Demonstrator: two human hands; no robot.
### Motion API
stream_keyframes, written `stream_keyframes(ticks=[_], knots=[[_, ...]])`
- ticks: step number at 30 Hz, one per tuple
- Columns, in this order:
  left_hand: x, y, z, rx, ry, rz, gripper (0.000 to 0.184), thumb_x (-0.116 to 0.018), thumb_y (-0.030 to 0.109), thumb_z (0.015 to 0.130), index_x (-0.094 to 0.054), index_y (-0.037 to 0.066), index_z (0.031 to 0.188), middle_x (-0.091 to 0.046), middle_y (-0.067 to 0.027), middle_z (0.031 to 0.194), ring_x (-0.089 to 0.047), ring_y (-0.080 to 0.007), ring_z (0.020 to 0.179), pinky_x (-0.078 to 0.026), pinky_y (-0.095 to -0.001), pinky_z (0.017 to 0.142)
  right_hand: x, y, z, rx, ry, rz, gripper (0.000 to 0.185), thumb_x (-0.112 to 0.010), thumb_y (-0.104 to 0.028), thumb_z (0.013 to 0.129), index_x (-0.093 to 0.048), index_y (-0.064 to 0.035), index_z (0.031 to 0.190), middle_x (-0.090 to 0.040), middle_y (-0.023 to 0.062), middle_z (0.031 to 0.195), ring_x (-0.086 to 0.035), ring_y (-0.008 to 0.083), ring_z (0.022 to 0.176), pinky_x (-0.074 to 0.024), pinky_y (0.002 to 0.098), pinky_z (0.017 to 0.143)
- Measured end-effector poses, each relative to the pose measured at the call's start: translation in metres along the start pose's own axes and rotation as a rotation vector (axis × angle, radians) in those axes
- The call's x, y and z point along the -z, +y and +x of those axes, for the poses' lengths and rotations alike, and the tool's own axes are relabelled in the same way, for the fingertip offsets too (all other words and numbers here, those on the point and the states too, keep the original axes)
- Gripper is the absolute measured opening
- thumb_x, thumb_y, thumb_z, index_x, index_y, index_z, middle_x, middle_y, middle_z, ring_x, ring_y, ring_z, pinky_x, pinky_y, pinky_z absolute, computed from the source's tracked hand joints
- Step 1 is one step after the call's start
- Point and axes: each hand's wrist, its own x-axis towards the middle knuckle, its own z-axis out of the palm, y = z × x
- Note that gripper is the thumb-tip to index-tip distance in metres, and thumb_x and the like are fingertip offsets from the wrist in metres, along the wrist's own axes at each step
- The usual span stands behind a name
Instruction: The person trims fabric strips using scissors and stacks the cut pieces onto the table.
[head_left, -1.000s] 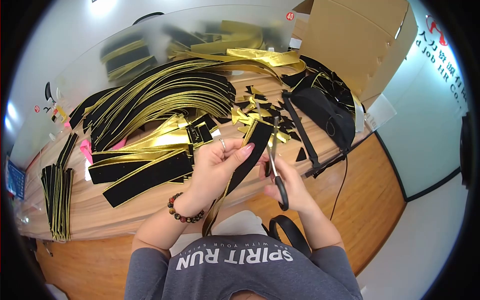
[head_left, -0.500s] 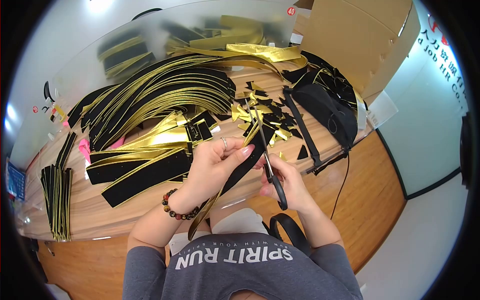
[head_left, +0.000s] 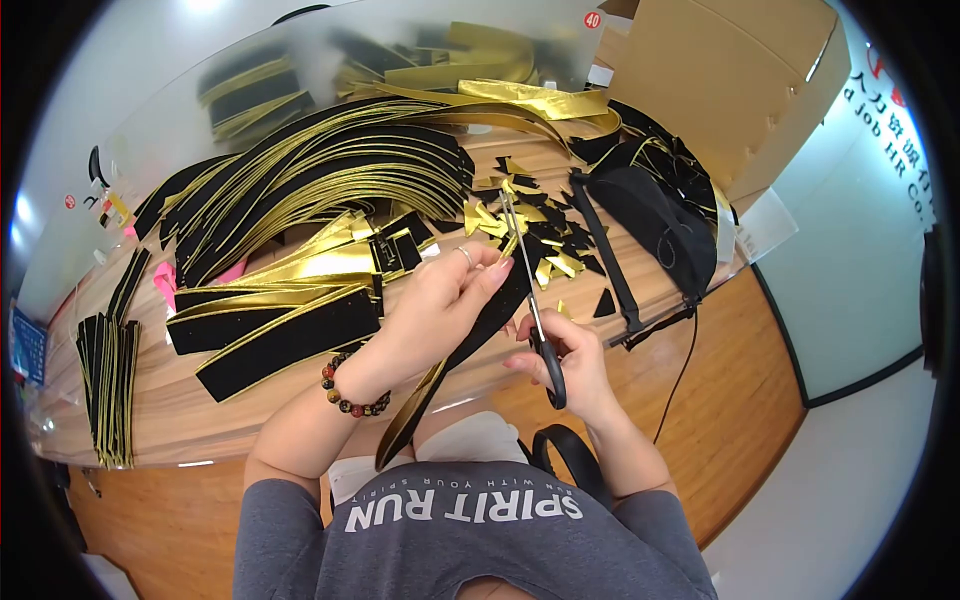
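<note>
My left hand (head_left: 440, 305) pinches a black ribbon with gold edging (head_left: 488, 318) between thumb and fingers. The ribbon's lower part hangs down toward my lap. In my right hand (head_left: 568, 365) are scissors with black handles (head_left: 549, 372), their blades pointing up past the ribbon's end. The blades look nearly closed, and a small gold piece shows at their tips. Black and gold offcuts (head_left: 555, 235) lie scattered on the table beyond both hands.
A large bundle of black and gold ribbons (head_left: 330, 180) spans the back of the wooden table (head_left: 250, 425). Folded ribbons (head_left: 290, 350) lie at left, beside a narrower bundle (head_left: 108, 380). A black pouch (head_left: 650, 225) and cardboard box (head_left: 720, 90) stand at right.
The scissor blades, open around the ribbon a second ago, have come together and tilted left. My left hand and the ribbon have shifted slightly; a gold piece now shows at the tips.
</note>
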Motion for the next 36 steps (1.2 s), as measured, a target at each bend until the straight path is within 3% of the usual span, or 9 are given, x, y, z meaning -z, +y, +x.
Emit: stream_keyframes(ticks=[3, 7, 9, 14, 17, 19, 29, 31, 36], knots=[[-0.001, -0.013, 0.004, -0.197, 0.087, 0.345, 0.02, -0.047, 0.015, 0.091, -0.055, -0.002, 0.085, -0.061, -0.0114, 0.064, -0.058, -0.015, 0.054, -0.042, -0.0262, 0.049, -0.001, 0.001, -0.002, -0.021, -0.009, 0.07, 0.032, -0.076, -0.02, 0.07, -0.054, -0.0016, 0.086, -0.049, -0.0029, 0.062, -0.045, 0.0027, 0.05, -0.0355, 0.0162, 0.045], [-0.008, -0.004, 0.003, -0.13, 0.091, 0.272, 0.018, -0.047, 0.013, 0.089, -0.056, -0.001, 0.081, -0.057, -0.0124, 0.058, -0.054, -0.0213, 0.047, -0.041, -0.0294, 0.047, -0.005, 0.009, -0.004, -0.057, -0.022, 0.143, 0.035, -0.074, -0.024, 0.072, -0.054, -0.001, 0.089, -0.052, -0.0019, 0.067, -0.047, 0.0035, 0.054, -0.0375, 0.0167, 0.047], [-0.009, 0.0, 0.0, -0.217, 0.038, 0.481, 0.019, -0.046, 0.014, 0.091, -0.057, 0.0, 0.084, -0.053, -0.005, 0.051, -0.049, -0.008, 0.045, -0.039, -0.0232, 0.044, -0.008, 0.011, -0.003, 0.01, 0.053, 0.23, 0.033, -0.076, -0.024, 0.069, -0.054, -0.0033, 0.08, -0.037, -0.0072, 0.053, -0.031, 0.0014, 0.05, -0.0229, 0.018, 0.045], [-0.015, -0.014, 0.002, -0.242, 0.091, 0.459, 0.017, -0.049, 0.014, 0.089, -0.059, 0.001, 0.087, -0.048, -0.0052, 0.047, -0.041, -0.0083, 0.041, -0.033, -0.0246, 0.04, -0.008, 0.015, -0.001, 0.046, 0.06, 0.223, 0.031, -0.075, -0.025, 0.071, -0.054, -0.003, 0.08, -0.039, -0.007, 0.054, -0.031, 0.0016, 0.05, -0.0229, 0.0183, 0.045], [-0.017, -0.008, 0.002, -0.149, 0.066, 0.327, 0.018, -0.049, 0.015, 0.089, -0.06, 0.001, 0.088, -0.051, -0.005, 0.05, -0.043, -0.0075, 0.043, -0.034, -0.0239, 0.042, -0.01, 0.017, -0.001, 0.003, 0.074, 0.199, 0.031, -0.075, -0.025, 0.071, -0.054, -0.0028, 0.079, -0.039, -0.007, 0.053, -0.032, 0.0018, 0.049, -0.0231, 0.0188, 0.045], [-0.017, -0.007, 0.005, -0.091, 0.097, 0.401, 0.02, -0.048, 0.012, 0.088, -0.058, -0.002, 0.077, -0.059, -0.0115, 0.058, -0.059, -0.0202, 0.05, -0.044, -0.0308, 0.05, -0.01, 0.019, 0.0, -0.034, 0.088, 0.172, 0.031, -0.074, -0.024, 0.072, -0.053, -0.0028, 0.079, -0.039, -0.0069, 0.053, -0.032, 0.0018, 0.049, -0.0233, 0.019, 0.044], [-0.011, -0.035, 0.02, 0.017, -0.064, 0.355, 0.018, -0.047, 0.01, 0.087, -0.058, -0.003, 0.081, -0.06, -0.012, 0.061, -0.061, -0.0193, 0.053, -0.047, -0.0314, 0.052, -0.009, 0.042, 0.018, 0.018, 0.05, 0.287, 0.029, -0.073, -0.023, 0.073, -0.054, -0.0022, 0.078, -0.05, -0.0047, 0.055, -0.035, 0.0012, 0.047, -0.0266, 0.0181, 0.044], [-0.008, -0.04, 0.024, 0.092, -0.096, 0.313, 0.017, -0.047, 0.01, 0.09, -0.058, -0.003, 0.087, -0.057, -0.0019, 0.064, -0.048, -0.0065, 0.059, -0.042, -0.024, 0.054, -0.009, 0.043, 0.021, -0.004, 0.057, 0.239, 0.028, -0.072, -0.024, 0.074, -0.054, -0.0022, 0.076, -0.051, -0.0042, 0.055, -0.036, 0.0014, 0.047, -0.0273, 0.0183, 0.044], [0.0, -0.066, 0.043, 0.137, -0.098, 0.253, 0.018, -0.046, 0.011, 0.091, -0.058, -0.002, 0.088, -0.06, -0.0033, 0.068, -0.05, -0.0059, 0.062, -0.042, -0.0228, 0.056, -0.009, 0.052, 0.036, -0.117, 0.048, 0.116, 0.025, -0.067, -0.025, 0.078, -0.057, -0.0019, 0.081, -0.057, 0.0003, 0.064, -0.047, 0.0048, 0.046, -0.0365, 0.018, 0.04]])
